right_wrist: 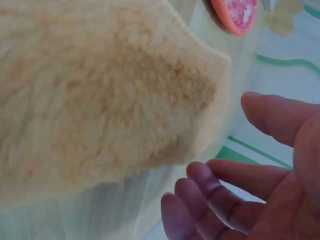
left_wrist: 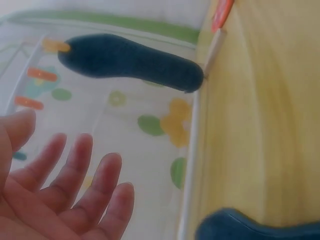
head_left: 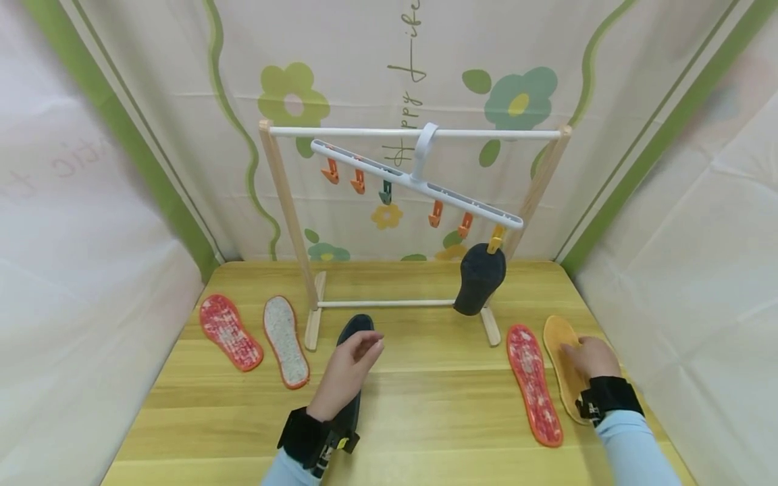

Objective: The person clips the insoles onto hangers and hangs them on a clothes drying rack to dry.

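My left hand [head_left: 349,370], fingers loosely bent and holding nothing, hovers over a dark insole [head_left: 348,412] on the table. In the left wrist view the fingers of this hand [left_wrist: 70,195] are spread, with the dark insole [left_wrist: 255,227] below them. At the right, my right hand [head_left: 595,358] is over a tan fleecy insole [head_left: 560,337]. The right wrist view has the thumb and fingers of that hand [right_wrist: 250,190] apart near the end of the fleecy insole [right_wrist: 125,95]. Another dark insole [head_left: 480,273] hangs from a yellow clip [head_left: 496,239].
A white clip hanger [head_left: 365,164] with orange and green clips hangs tilted on a wooden rack [head_left: 286,209]. Left on the table [head_left: 425,418] lie a red patterned insole [head_left: 231,332] and a grey insole [head_left: 286,342]. Another red insole [head_left: 535,385] lies beside the tan one.
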`<action>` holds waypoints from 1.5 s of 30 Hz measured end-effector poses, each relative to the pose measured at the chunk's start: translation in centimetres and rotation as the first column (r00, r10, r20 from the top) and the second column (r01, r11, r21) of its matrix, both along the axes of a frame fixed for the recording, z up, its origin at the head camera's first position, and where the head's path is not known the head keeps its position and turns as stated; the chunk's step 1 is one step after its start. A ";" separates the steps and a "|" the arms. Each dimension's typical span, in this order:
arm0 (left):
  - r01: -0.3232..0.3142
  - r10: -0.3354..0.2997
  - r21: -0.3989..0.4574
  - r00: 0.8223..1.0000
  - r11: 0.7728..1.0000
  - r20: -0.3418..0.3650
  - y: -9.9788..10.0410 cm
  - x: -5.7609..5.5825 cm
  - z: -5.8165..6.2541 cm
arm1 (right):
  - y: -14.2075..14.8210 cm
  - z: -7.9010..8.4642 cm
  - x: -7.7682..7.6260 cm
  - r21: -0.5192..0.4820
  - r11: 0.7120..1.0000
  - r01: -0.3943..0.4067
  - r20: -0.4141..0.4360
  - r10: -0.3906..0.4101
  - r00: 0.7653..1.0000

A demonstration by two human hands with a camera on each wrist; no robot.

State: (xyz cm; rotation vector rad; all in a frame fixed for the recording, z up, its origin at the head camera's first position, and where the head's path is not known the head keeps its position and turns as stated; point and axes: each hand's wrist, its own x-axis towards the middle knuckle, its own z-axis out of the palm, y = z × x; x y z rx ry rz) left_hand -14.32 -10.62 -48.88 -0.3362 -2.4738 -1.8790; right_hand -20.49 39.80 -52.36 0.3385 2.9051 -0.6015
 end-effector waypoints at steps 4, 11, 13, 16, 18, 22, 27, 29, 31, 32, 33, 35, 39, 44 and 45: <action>0.039 -0.039 -0.002 0.999 0.999 -0.032 1.1 -1.4 1.1 | 0.0 -0.2 0.2 0.006 1.000 -0.004 0.010 0.004 1.000; 0.089 -0.088 0.002 0.993 0.996 -0.084 3.3 -3.7 3.7 | 0.0 -0.6 0.5 0.031 0.999 0.022 0.029 -0.023 0.999; 0.098 -0.098 0.000 0.991 0.995 -0.095 3.8 -4.4 4.5 | -0.1 -0.7 0.5 0.031 0.999 0.036 0.034 -0.037 0.999; 0.111 -0.111 -0.009 0.986 0.994 -0.122 4.6 -5.4 5.6 | 0.1 -0.9 0.5 0.032 0.998 0.050 0.044 -0.051 0.998; 0.121 -0.122 -0.013 0.983 0.993 -0.134 5.0 -6.2 6.3 | 0.2 -1.0 0.4 0.040 0.998 0.046 0.041 -0.048 0.998; 0.140 -0.143 -0.027 0.979 0.990 -0.148 5.7 -7.6 7.5 | 0.3 -1.1 0.2 0.042 0.998 0.036 0.025 -0.037 0.999; 0.153 -0.158 -0.040 0.974 0.987 -0.163 6.5 -9.2 9.0 | 0.5 -1.2 0.1 -0.004 0.999 0.041 0.017 -0.041 0.999; 0.154 -0.158 -0.037 0.974 0.987 -0.160 6.7 -9.7 9.5 | 0.7 -1.1 0.1 -0.038 0.998 0.041 0.006 -0.041 0.999; 0.158 -0.161 -0.032 0.976 0.987 -0.150 7.0 -10.2 9.9 | 0.8 -0.9 0.1 -0.066 0.997 0.038 -0.016 -0.039 0.999; 0.160 -0.163 -0.032 0.976 0.987 -0.146 7.1 -10.4 10.1 | 0.9 -0.8 0.2 -0.075 0.997 0.034 -0.033 -0.036 0.999; 0.166 -0.169 -0.028 0.975 0.986 -0.143 7.2 -10.7 10.3 | 1.0 -0.7 0.2 -0.088 0.996 0.031 -0.049 -0.035 0.998; 0.176 -0.179 -0.029 0.974 0.984 -0.140 7.5 -11.1 10.6 | 1.2 -0.3 0.3 -0.131 0.991 0.032 -0.074 -0.042 0.996; 0.199 -0.199 -0.018 0.971 0.980 -0.131 8.0 -11.9 11.3 | 1.2 1.0 0.8 -0.249 0.967 0.061 -0.117 -0.092 0.989; 0.225 -0.223 0.015 0.970 0.974 -0.094 8.9 -12.6 11.9 | 0.1 3.3 1.7 -0.353 0.928 0.116 -0.169 -0.185 0.968; 0.231 -0.229 0.014 0.969 0.973 -0.091 9.2 -12.7 12.0 | -0.2 3.8 2.0 -0.370 0.919 0.133 -0.170 -0.208 0.963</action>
